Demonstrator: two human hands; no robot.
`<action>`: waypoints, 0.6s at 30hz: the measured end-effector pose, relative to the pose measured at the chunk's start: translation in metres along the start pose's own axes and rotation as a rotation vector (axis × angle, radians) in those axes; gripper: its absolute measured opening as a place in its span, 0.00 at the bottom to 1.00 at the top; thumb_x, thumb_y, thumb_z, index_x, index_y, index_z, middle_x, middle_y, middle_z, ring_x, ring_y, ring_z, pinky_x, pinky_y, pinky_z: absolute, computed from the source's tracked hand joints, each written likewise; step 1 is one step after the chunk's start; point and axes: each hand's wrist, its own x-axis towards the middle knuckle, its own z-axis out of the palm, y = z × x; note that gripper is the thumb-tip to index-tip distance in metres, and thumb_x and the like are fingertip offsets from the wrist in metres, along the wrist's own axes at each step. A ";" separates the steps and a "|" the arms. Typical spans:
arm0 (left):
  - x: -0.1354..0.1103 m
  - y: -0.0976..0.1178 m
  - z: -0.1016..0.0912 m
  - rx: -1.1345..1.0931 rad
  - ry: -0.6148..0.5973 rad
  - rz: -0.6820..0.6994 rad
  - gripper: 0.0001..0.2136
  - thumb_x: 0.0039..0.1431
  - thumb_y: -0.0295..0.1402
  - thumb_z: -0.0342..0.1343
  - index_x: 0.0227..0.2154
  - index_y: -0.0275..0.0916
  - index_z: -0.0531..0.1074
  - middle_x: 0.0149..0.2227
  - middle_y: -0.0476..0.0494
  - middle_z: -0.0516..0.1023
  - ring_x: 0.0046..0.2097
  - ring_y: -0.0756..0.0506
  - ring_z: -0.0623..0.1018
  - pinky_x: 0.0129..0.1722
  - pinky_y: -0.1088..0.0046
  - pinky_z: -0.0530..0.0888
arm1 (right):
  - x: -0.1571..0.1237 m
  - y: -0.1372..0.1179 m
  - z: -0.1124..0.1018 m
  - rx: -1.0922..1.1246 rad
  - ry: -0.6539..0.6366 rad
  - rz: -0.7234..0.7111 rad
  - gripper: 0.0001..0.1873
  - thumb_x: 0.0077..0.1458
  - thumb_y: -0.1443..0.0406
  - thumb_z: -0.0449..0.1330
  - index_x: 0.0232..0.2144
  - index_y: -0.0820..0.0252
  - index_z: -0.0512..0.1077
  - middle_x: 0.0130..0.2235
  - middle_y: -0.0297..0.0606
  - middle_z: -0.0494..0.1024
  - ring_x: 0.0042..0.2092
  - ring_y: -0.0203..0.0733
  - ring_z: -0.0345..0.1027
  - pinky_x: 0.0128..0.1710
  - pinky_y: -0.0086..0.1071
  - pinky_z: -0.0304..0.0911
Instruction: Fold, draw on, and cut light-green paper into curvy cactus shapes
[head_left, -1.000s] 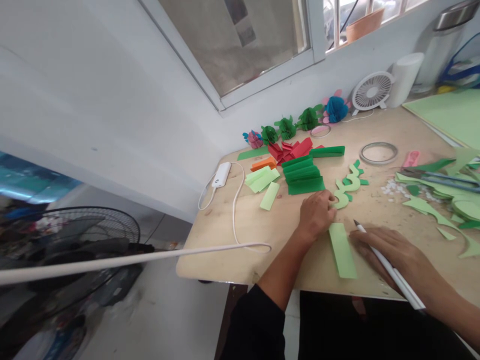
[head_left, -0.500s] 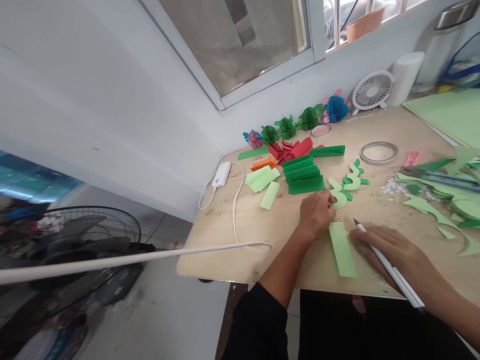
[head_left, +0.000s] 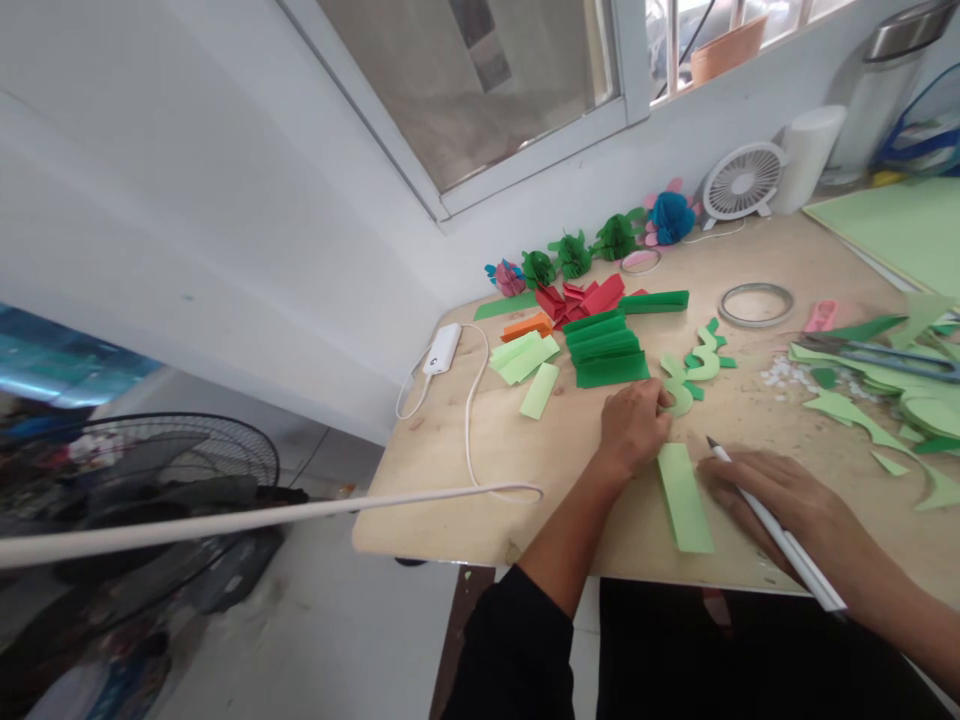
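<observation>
My left hand (head_left: 634, 425) rests curled on the wooden table (head_left: 450, 480), its fingers closed on a wavy light green paper cutout (head_left: 679, 390). A folded light green paper strip (head_left: 684, 498) lies flat between my two hands, with the left hand at its top end. My right hand (head_left: 780, 495) lies just right of the strip, fingers closed round a white pen (head_left: 780, 535) whose tip points up and left toward the strip's upper end.
Folded dark green papers (head_left: 606, 350), red folds (head_left: 581, 298), light green folds (head_left: 525, 358) and paper flowers (head_left: 574, 255) sit further back. Scissors (head_left: 885, 355) and green scraps lie right. A tape ring (head_left: 757, 303), small fan (head_left: 742, 182), white charger and cable (head_left: 444, 348) are around.
The wavy cutout under my left fingers shifted slightly between frames. Both hands and the strip stay nearly where they were.
</observation>
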 end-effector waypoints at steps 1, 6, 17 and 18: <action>0.000 0.000 0.000 -0.026 0.003 0.004 0.07 0.54 0.22 0.55 0.32 0.40 0.72 0.38 0.46 0.80 0.44 0.43 0.77 0.50 0.66 0.72 | 0.000 0.000 0.000 -0.001 -0.007 0.001 0.11 0.64 0.63 0.54 0.44 0.51 0.75 0.41 0.40 0.84 0.40 0.45 0.80 0.37 0.37 0.73; 0.003 -0.006 -0.004 -0.225 0.011 0.020 0.05 0.52 0.22 0.57 0.26 0.40 0.71 0.31 0.49 0.78 0.37 0.47 0.76 0.42 0.71 0.73 | -0.002 0.001 0.000 -0.009 -0.034 0.028 0.12 0.64 0.64 0.53 0.44 0.51 0.76 0.41 0.39 0.84 0.41 0.46 0.80 0.38 0.38 0.73; -0.020 -0.016 -0.011 -0.726 0.094 0.001 0.03 0.49 0.27 0.61 0.28 0.37 0.73 0.29 0.49 0.77 0.32 0.51 0.75 0.35 0.75 0.70 | 0.004 -0.004 -0.001 -0.065 0.040 -0.055 0.11 0.64 0.66 0.53 0.45 0.54 0.73 0.40 0.41 0.84 0.40 0.45 0.80 0.38 0.35 0.73; -0.028 -0.015 -0.009 -0.748 0.089 -0.004 0.03 0.49 0.27 0.61 0.27 0.37 0.73 0.29 0.49 0.76 0.31 0.51 0.75 0.35 0.76 0.70 | 0.003 -0.003 0.000 -0.066 0.038 -0.058 0.11 0.64 0.66 0.53 0.45 0.54 0.73 0.40 0.41 0.84 0.40 0.45 0.80 0.38 0.35 0.73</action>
